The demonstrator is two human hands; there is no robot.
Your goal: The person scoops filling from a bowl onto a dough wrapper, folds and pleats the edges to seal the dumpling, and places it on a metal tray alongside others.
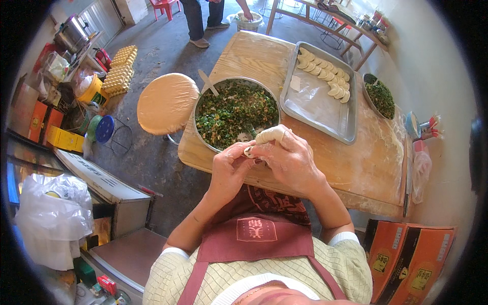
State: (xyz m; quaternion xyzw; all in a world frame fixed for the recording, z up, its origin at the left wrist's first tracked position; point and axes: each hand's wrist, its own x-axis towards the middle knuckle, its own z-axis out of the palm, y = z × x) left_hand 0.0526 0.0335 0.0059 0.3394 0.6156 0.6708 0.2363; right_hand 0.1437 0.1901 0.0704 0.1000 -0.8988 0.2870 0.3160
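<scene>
Both my hands meet over the near edge of the wooden table, just in front of a round metal bowl [280,110] of chopped green filling [234,110]. Between the fingertips of my left hand [228,166] and my right hand [295,164] is a small dumpling [248,152], with dark filling showing at its end. A pale, ridged bundle of dough [270,135], apparently stacked wrappers, lies over the fingers of my right hand. One flat utensil [209,82] leans on the bowl's far left rim. Rows of folded dumplings [324,72] lie on the lined metal tray [321,129] beyond.
Flour coats the right side of the wooden table [366,167]. A second bowl of greens [378,97] stands by the wall. Left of the table is a covered round stool [167,103]. Orange boxes [410,259] stand at lower right. Another person [202,19] stands beyond, one hand over a bin [249,23].
</scene>
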